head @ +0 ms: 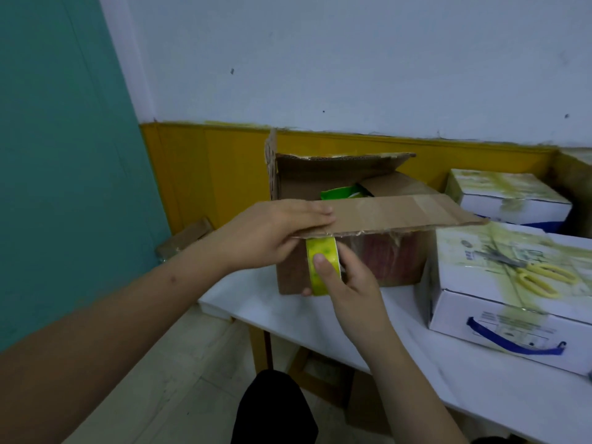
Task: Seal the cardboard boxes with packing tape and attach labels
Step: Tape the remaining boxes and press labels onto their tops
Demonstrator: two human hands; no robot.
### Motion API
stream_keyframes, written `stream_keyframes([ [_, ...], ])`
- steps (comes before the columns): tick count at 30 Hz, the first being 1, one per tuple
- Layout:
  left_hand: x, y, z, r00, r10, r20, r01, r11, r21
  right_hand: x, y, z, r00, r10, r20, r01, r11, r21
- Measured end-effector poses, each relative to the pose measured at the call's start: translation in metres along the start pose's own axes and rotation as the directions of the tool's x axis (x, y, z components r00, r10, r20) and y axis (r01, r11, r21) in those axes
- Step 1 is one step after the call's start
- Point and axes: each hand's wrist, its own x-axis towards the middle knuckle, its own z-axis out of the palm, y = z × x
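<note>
A brown cardboard box (397, 264) stands on the white table (499, 389) with its top open. My left hand (272, 232) grips the near flap (397, 211) at its left end, fingers on top and thumb below, and holds it level. Just under that flap edge my right hand (349, 283) holds a roll of yellow-green packing tape (320, 267) against the box's front left corner, thumb on the roll's outer face. The far flap (333, 168) stands up. Something green (342, 193) shows inside the box.
Two white boxes with yellowish tape sit to the right, a near one (499, 318) with a blue handle and a far one (512, 200). Yellow-handled scissors (538, 277) lie on the near one. A flat cardboard piece (185, 238) leans on the floor at left.
</note>
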Motion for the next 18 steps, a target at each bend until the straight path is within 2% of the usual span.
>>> stream_keyframes([
  [2, 0.009, 0.005, -0.026, 0.963, -0.146, 0.226, 0.183, 0.972, -0.151, 0.011, -0.004, 0.000, 0.998, -0.043, 0.042, 0.043, 0.999, -0.004],
  [3, 0.015, 0.007, -0.037, 0.940, -0.180, 0.289, 0.244, 0.948, -0.204, 0.017, -0.007, 0.001, 0.997, -0.052, 0.059, 0.051, 0.999, 0.016],
  [9, 0.062, -0.014, -0.069, 0.900, -0.258, 0.350, 0.371, 0.877, -0.306, 0.054, -0.028, 0.004, 0.990, -0.116, 0.081, 0.117, 0.993, -0.007],
  [13, 0.070, -0.045, -0.059, 0.835, -0.373, 0.405, 0.440, 0.894, -0.085, 0.065, -0.024, 0.007, 0.982, -0.094, 0.164, 0.111, 0.989, -0.096],
  [15, 0.064, -0.050, -0.064, 0.811, -0.352, 0.468, 0.482, 0.855, -0.192, 0.068, -0.022, 0.007, 0.977, -0.102, 0.185, 0.123, 0.987, -0.103],
  [17, 0.059, -0.052, -0.074, 0.773, -0.312, 0.552, 0.552, 0.761, -0.342, 0.072, -0.026, 0.008, 0.976, -0.099, 0.194, 0.104, 0.994, -0.015],
  [18, 0.058, -0.054, -0.078, 0.766, -0.268, 0.584, 0.541, 0.759, -0.363, 0.075, -0.030, 0.010, 0.974, -0.100, 0.205, 0.094, 0.995, 0.038],
])
